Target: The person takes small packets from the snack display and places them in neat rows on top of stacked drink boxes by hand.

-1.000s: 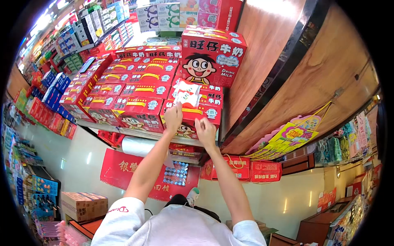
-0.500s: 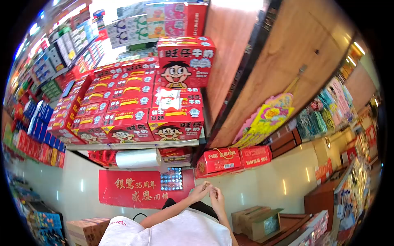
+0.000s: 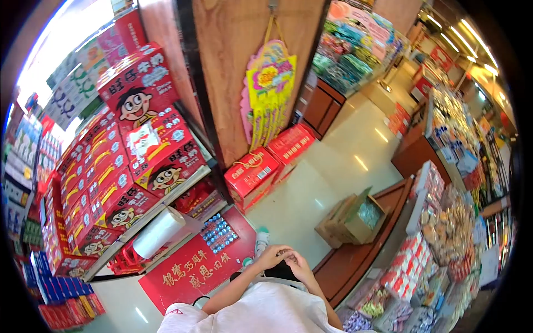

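Note:
My left hand (image 3: 273, 257) and my right hand (image 3: 300, 267) meet in front of my body, low in the view. The fingers of both are curled and touch each other. Whether anything small lies between them I cannot make out. Just beyond my hands, on the left, lies a red mat (image 3: 191, 269) with gold lettering. A block of small cans (image 3: 220, 233) in clear wrap rests on it. A whitish bottle-like object (image 3: 262, 240) stands close to my left hand.
Red milk cartons (image 3: 166, 173) are stacked on a shelf at left, above a white plastic roll (image 3: 159, 232). Red gift boxes (image 3: 252, 176) stand by a wooden panel (image 3: 227, 66). At right are an open cardboard box (image 3: 360, 219) and a counter with packaged snacks (image 3: 408, 266).
My view has turned to the right, so the milk cartons shift left and more of the snack counter shows. My hands stay together, with the fingers meeting.

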### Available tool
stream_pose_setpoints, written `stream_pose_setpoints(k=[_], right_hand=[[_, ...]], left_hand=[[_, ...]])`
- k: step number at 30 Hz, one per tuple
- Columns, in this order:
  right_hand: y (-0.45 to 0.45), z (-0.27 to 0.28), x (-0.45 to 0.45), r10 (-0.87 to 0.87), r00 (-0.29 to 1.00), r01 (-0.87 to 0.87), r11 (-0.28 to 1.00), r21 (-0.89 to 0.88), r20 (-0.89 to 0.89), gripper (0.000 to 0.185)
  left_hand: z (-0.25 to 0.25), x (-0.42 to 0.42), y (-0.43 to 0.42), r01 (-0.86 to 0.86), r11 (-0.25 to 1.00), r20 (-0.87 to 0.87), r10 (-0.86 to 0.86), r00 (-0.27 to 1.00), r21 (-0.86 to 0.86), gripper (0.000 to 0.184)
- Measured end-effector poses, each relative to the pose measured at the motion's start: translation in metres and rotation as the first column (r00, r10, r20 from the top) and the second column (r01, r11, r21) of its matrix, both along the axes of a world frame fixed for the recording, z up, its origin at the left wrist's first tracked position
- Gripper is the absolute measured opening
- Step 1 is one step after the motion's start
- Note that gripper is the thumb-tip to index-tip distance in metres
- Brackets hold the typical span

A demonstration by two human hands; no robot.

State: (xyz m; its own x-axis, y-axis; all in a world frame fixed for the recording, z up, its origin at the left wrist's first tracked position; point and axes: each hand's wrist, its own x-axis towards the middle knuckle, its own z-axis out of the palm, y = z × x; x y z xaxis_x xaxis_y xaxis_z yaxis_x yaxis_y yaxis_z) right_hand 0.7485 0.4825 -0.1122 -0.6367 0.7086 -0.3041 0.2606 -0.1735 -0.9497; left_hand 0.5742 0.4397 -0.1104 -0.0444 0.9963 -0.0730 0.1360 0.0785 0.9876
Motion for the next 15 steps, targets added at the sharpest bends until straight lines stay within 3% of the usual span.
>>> stream_pose_setpoints(k=[8,11,15], right_hand=[[-0.019,-0.007,0.031,-0.067,0.996,0.072,0.994,-0.077,0.058,0.034],[-0.015,-0.007,0.030,-0.077,0.994,0.083,0.993,-0.081,0.072,0.035],[0.003,-0.004,0.032,-0.092,0.996,0.090,0.991,-0.101,-0.014,0.036]], left_hand=[[0.006,0.023,-0.007,0.141,0.990,-0.039,-0.140,0.989,0.009,0.025],[-0.015,0.023,0.000,0.156,0.987,-0.043,-0.154,0.987,0.038,0.025],[-0.021,0.028,0.016,0.125,0.991,-0.075,-0.121,0.990,0.053,0.026]])
